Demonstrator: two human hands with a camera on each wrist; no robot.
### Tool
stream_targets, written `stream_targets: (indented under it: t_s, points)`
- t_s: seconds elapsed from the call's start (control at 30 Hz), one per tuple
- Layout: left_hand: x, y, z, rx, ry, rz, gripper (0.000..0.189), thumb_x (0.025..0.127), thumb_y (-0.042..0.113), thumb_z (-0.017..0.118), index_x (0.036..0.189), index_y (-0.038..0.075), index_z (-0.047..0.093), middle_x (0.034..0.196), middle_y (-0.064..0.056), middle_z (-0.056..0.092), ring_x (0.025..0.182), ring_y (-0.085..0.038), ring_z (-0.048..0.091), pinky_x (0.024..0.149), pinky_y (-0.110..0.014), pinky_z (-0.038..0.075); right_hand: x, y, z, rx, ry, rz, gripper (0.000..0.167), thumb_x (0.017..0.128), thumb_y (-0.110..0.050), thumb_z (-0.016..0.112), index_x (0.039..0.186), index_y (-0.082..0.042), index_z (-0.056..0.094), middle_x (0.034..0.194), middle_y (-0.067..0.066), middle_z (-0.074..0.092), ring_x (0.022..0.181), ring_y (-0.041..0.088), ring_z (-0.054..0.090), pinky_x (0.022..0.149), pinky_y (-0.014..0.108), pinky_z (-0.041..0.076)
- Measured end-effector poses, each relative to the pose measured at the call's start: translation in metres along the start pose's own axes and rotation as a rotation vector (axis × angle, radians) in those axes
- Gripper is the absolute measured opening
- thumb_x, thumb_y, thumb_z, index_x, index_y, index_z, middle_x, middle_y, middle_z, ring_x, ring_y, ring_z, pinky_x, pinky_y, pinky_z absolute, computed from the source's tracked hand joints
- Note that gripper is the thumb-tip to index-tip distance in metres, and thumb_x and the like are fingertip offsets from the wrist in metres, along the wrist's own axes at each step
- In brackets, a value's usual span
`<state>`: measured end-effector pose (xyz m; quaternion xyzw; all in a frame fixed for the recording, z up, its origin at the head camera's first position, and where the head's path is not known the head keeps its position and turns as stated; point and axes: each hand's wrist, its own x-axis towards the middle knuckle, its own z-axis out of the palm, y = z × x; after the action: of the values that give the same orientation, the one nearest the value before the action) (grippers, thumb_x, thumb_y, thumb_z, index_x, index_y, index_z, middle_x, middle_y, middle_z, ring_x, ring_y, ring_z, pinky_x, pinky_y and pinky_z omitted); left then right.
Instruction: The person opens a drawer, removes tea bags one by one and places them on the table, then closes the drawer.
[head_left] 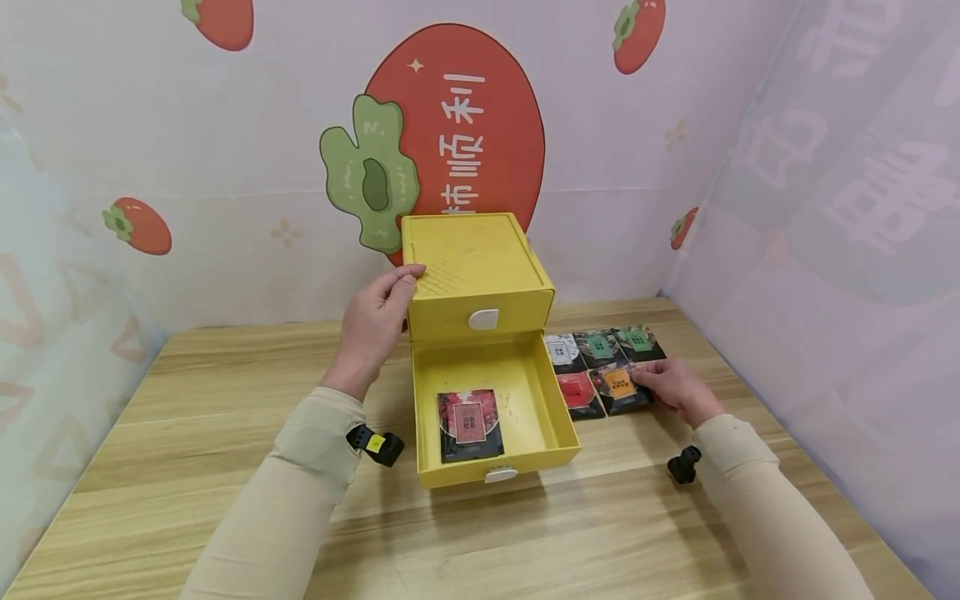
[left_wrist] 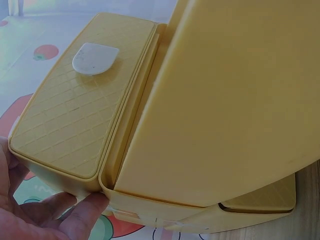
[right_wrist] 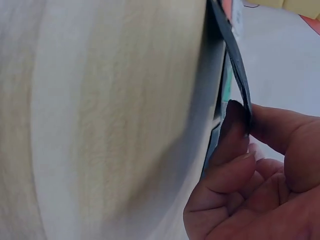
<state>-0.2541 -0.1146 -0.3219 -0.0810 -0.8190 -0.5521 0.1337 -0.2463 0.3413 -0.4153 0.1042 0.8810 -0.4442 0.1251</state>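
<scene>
Yellow drawer [head_left: 542, 460] stands pulled out, red packet [head_left: 470, 425] inside. At its 3 o'clock, the right hand [head_left: 677, 388] grip pinches the orange packet [head_left: 617, 387]. At 10 o'clock, the left hand [head_left: 372, 321], unclenched, touches the cabinet [head_left: 480, 250]. Apparent step: pickup; next move likely calls for a clean lift.

Orange-label sachet [head_left: 619, 398] partly hidden by right grip [head_left: 678, 389]; lettering [head_left: 618, 382] seemingly illegible.

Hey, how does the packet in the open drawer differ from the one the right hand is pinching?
The drawer packet has a pinkish-red label; the pinched packet has an orange one. The drawer packet lies untouched inside the yellow drawer; the pinched packet is outside it, its edge held by the right hand. Both are partly black.
</scene>
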Motion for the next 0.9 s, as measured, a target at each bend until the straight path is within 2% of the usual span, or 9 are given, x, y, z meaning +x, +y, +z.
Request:
stream_targets:
  t_s: [0.17, 0.3, 0.43, 0.6, 0.67, 0.77, 0.83, 0.9]
  points:
    - [0.000, 0.000, 0.000, -0.001, -0.003, 0.003, 0.043, 0.108, 0.047, 0.045, 0.139, 0.028, 0.068, 0.131, 0.002, 0.067, 0.105, -0.022, 0.056, 0.083, -0.039, 0.042, 0.006, 0.005, 0.000, -0.125, 0.004, -0.003, 0.029, 0.106, -0.024, 0.059, 0.104, 0.003, 0.071, 0.053, -0.009, 0.043, 0.047, 0.006, 0.038, 0.047, 0.023, 0.034]
    - [0.000, -0.001, 0.001, -0.002, -0.003, 0.005, 0.043, 0.108, 0.048, 0.046, 0.139, 0.028, 0.068, 0.138, 0.004, 0.065, 0.108, -0.021, 0.056, 0.087, -0.039, 0.042, 0.009, 0.008, 0.002, -0.170, 0.010, 0.001, 0.028, 0.104, -0.023, 0.060, 0.103, 0.003, 0.072, 0.050, -0.009, 0.040, 0.044, 0.005, 0.037, 0.045, 0.024, 0.032]
    - [0.000, 0.000, 0.001, -0.009, -0.006, 0.005, 0.043, 0.109, 0.048, 0.046, 0.140, 0.028, 0.068, 0.136, 0.003, 0.066, 0.106, -0.021, 0.056, 0.083, -0.038, 0.043, 0.011, 0.009, 0.003, -0.169, 0.023, 0.012, 0.028, 0.103, -0.019, 0.061, 0.104, 0.006, 0.073, 0.050, -0.009, 0.041, 0.044, 0.005, 0.038, 0.045, 0.023, 0.033]
    - [-0.001, 0.000, 0.001, -0.004, -0.008, 0.004, 0.044, 0.109, 0.048, 0.045, 0.140, 0.028, 0.068, 0.117, -0.002, 0.067, 0.096, -0.021, 0.055, 0.074, -0.037, 0.043, 0.012, 0.007, 0.003, -0.179, 0.023, 0.038, 0.026, 0.103, -0.020, 0.062, 0.099, 0.004, 0.072, 0.052, -0.009, 0.042, 0.045, 0.005, 0.039, 0.047, 0.022, 0.035]
    - [-0.001, 0.000, 0.000, 0.002, -0.007, 0.002, 0.044, 0.109, 0.048, 0.044, 0.140, 0.029, 0.067, 0.104, -0.005, 0.063, 0.089, -0.022, 0.054, 0.069, -0.036, 0.043, 0.013, 0.005, 0.002, -0.181, 0.019, 0.048, 0.025, 0.103, -0.020, 0.062, 0.097, 0.003, 0.071, 0.052, -0.009, 0.043, 0.045, 0.006, 0.039, 0.047, 0.023, 0.036]
    - [-0.001, 0.000, 0.000, 0.004, -0.010, -0.001, 0.044, 0.109, 0.049, 0.044, 0.141, 0.029, 0.067, 0.097, -0.008, 0.059, 0.084, -0.025, 0.052, 0.068, -0.037, 0.042, 0.013, 0.004, 0.002, -0.178, 0.019, 0.070, 0.024, 0.103, -0.021, 0.063, 0.095, 0.001, 0.070, 0.053, -0.009, 0.043, 0.045, 0.006, 0.039, 0.047, 0.023, 0.036]
    - [0.000, 0.000, 0.000, -0.001, -0.010, -0.001, 0.044, 0.109, 0.048, 0.044, 0.140, 0.029, 0.067, 0.107, -0.006, 0.064, 0.090, -0.023, 0.053, 0.073, -0.037, 0.043, 0.013, 0.003, 0.002, -0.187, 0.016, 0.073, 0.025, 0.103, -0.021, 0.062, 0.095, 0.001, 0.070, 0.052, -0.008, 0.043, 0.045, 0.006, 0.039, 0.046, 0.023, 0.036]
    - [0.000, 0.000, 0.000, -0.005, -0.011, 0.001, 0.043, 0.109, 0.048, 0.045, 0.140, 0.028, 0.068, 0.123, -0.002, 0.068, 0.099, -0.022, 0.055, 0.081, -0.037, 0.043, 0.012, 0.002, 0.002, -0.193, 0.022, 0.078, 0.025, 0.103, -0.021, 0.062, 0.095, 0.001, 0.070, 0.052, -0.008, 0.043, 0.045, 0.006, 0.039, 0.046, 0.023, 0.035]
